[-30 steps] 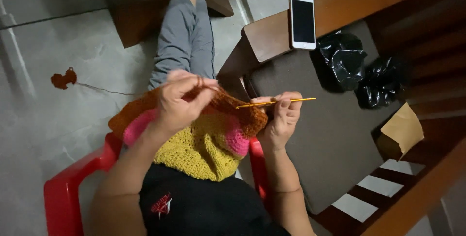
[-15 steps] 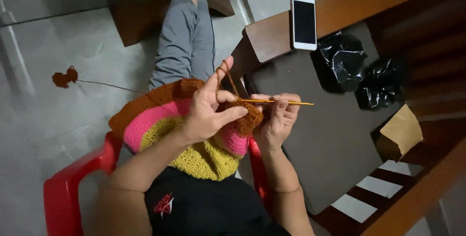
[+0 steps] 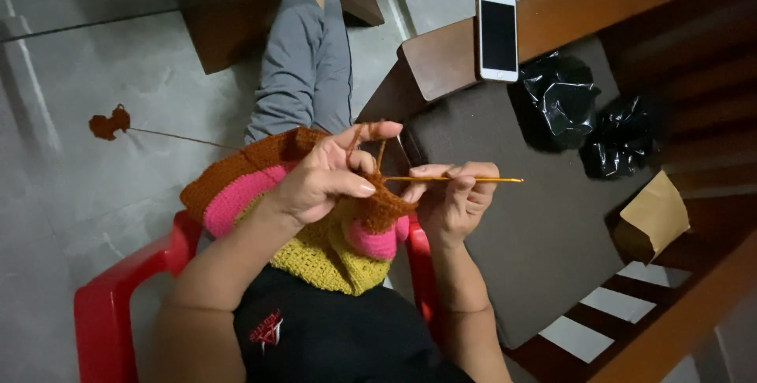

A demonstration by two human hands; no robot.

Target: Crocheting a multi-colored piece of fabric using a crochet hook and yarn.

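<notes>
- Grey concrete floor [image 3: 95, 194] is seen beneath a red plastic chair [image 3: 118, 296], in which the person is seated with a grey-trousered leg [image 3: 303, 68] stretched out.
- Beside the chair, a wooden bench with a dark cushion [image 3: 520, 233] is seen; a white-edged phone [image 3: 497, 35] is laid on its wooden armrest [image 3: 441, 56].
- Two knotted black plastic bags [image 3: 556, 107] are set on the cushion; their contents cannot be seen. A brown paper bag [image 3: 654, 213] lies near them, its inside hidden.
- A striped crochet piece [image 3: 315, 249] in brown, pink and yellow is draped over the lap.
- The left hand [image 3: 323, 178] is pinched on the brown edge of the work, with brown yarn [image 3: 371, 135] looped over a raised finger.
- The right hand [image 3: 453, 198] is closed around a yellow crochet hook [image 3: 473, 180], held level; its tip is hidden in the stitches.
- A small brown yarn ball [image 3: 108, 123] lies on the floor, well apart, its strand led towards the work.
- The bench's lower end is cut off by the frame.
</notes>
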